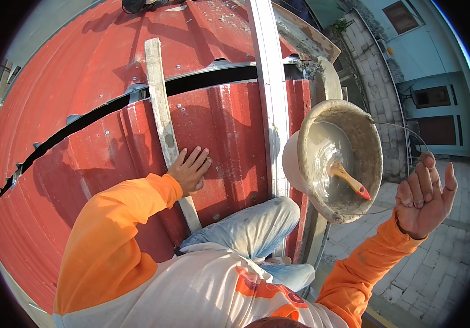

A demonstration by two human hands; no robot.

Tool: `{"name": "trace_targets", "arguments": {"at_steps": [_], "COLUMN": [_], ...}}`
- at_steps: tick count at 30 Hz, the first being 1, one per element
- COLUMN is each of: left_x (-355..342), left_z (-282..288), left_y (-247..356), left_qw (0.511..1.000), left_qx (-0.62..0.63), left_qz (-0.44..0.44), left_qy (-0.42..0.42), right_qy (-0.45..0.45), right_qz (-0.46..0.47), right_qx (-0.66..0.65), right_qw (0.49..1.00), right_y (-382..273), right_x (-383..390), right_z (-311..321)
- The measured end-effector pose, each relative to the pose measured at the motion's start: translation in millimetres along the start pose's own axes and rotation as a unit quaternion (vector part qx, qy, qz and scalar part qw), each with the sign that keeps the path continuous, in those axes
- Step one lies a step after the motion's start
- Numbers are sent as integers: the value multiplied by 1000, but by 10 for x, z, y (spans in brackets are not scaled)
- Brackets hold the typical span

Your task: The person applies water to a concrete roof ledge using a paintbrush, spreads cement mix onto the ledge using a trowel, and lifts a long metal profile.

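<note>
My left hand (190,171) lies with fingers outstretched on the red corrugated roof sheet (213,120), its edge over a pale wooden batten (161,109). My right hand (424,197) is raised at the right, fingers curled round the thin wire handle of a bucket (374,158), index finger sticking up. The bucket is caked with dried cement, and its mouth faces me. Wet grey slurry sits inside it. A paintbrush (350,180) with a wooden, red-tipped handle stands in the slurry, bristles mostly sunk.
A long white metal bar (270,98) runs across the sheets near the bucket. A dark open gap (207,80) splits the upper and lower sheets. Beyond the roof's right edge, a paved yard (432,262) lies far below, beside a block wall (374,98). My bent knee (257,224) rests near the bar.
</note>
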State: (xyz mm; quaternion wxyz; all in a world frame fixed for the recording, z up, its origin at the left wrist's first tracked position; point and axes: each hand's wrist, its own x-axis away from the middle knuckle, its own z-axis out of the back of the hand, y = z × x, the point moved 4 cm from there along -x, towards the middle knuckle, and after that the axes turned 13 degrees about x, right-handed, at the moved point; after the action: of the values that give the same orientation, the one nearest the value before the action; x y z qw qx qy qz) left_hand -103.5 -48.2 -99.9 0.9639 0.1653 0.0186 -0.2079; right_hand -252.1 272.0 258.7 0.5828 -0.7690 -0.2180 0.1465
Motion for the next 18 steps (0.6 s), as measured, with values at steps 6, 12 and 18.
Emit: {"name": "trace_targets", "arguments": {"at_steps": [6, 12, 18], "left_x": [26, -18, -22], "left_z": [-39, -48, -3], "left_y": [-32, -11, -8], "left_qw": [1000, 1000, 998], "left_qx": [0, -6, 13], "left_qz": [11, 19, 44], "left_qy": [14, -9, -44], "right_qy": [13, 75, 101], "right_qz": [-23, -44, -13], "right_qx": [75, 100, 130], "right_qw": [997, 991, 986], "right_y": [-214, -424, -610], "right_x": [-93, -152, -335], "right_z": [-27, 181, 504]}}
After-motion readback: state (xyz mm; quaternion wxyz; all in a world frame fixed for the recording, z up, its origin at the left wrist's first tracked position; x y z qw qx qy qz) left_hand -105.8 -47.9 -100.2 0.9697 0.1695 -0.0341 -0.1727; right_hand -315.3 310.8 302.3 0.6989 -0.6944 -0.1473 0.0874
